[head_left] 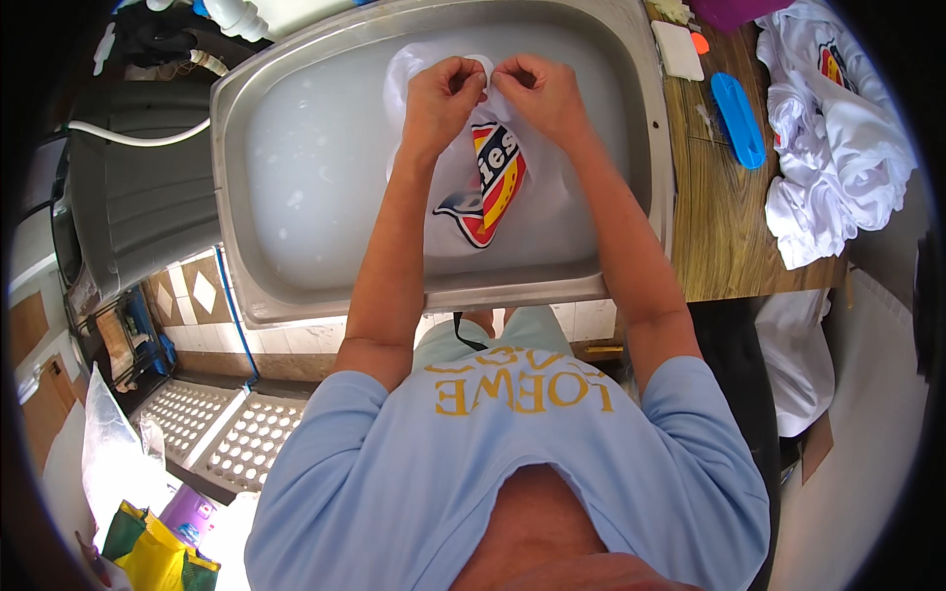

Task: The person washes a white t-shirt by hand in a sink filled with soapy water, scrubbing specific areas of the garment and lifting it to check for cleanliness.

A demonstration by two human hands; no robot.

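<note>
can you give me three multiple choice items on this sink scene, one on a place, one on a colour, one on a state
1. Where does the blue brush lie?
A. in the water
B. on the wooden counter to the right of the sink
C. on the floor

2. What colour is the garment in the sink?
A. white with a red, yellow and dark blue print
B. plain black
C. green

3. What are the hands doing?
A. hanging free above the water
B. both closed on a fold of the garment
C. one is holding the brush

Key:
1 B, the brush rests on the wooden counter beside the sink's right rim.
2 A, the cloth is white and its print shows in the milky water.
3 B, the left hand and the right hand pinch the cloth close together at its far end.
</note>
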